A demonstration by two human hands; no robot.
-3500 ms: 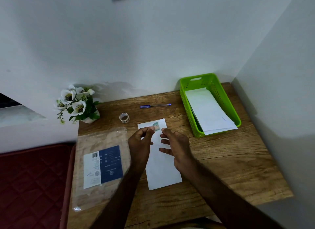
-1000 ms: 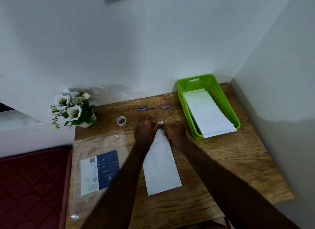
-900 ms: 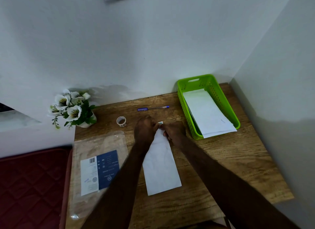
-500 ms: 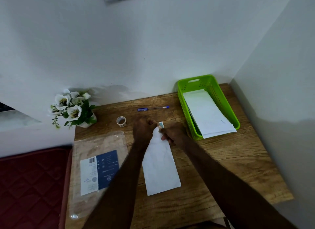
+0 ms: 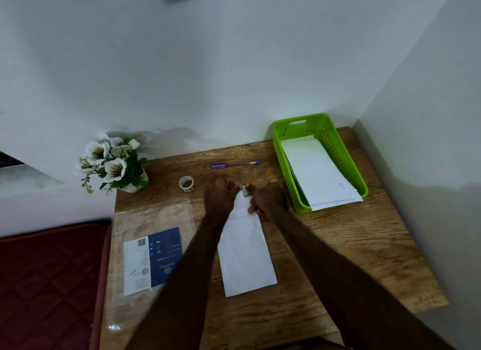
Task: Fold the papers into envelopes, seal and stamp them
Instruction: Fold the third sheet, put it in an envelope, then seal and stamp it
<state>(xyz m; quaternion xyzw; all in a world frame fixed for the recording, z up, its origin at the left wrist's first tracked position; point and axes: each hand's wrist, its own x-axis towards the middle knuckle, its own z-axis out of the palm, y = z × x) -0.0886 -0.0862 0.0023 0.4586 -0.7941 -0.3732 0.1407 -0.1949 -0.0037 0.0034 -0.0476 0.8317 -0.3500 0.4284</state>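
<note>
Your left hand (image 5: 221,193) and right hand (image 5: 265,198) pinch a small stamp (image 5: 244,191) together. It sits at the far end of the white envelope (image 5: 244,256) on the wooden desk (image 5: 338,240).

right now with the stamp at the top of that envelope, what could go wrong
The stamp sits between the left hand and right hand at the far end of the envelope; it looks partly raised, so it could go on crooked or creased. The envelope's near end lies free on the table, so pressing at the far end might skew it. The tape roll lies near the left hand and could get knocked.
</note>
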